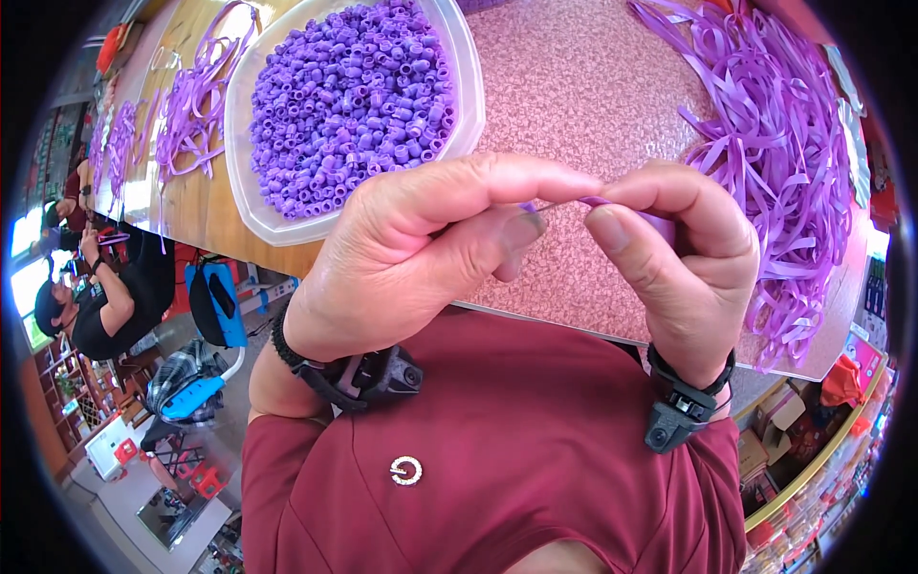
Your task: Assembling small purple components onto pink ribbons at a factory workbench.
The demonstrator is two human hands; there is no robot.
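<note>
Close together over the table's near edge, both my hands are closed in pinches. Between thumb and fingers, my left hand (411,249) grips a thin metal needle-like rod (559,204), with a bit of purple at the thumb tip. My right hand (693,239) pinches a narrow purple ribbon (595,201) between thumb and forefinger, right at the rod's end. Whether the ribbon is threaded on the rod is hidden by the fingers. Beyond my left hand, a translucent plastic tub (470,67) holds many small purple cord-end caps (349,110).
A heap of purple ribbons (779,163) covers the right of the pink speckled table (583,77). More ribbon loops (196,105) lie on the wooden surface at far left. A co-worker (110,297) sits at the left, by a blue chair (216,301).
</note>
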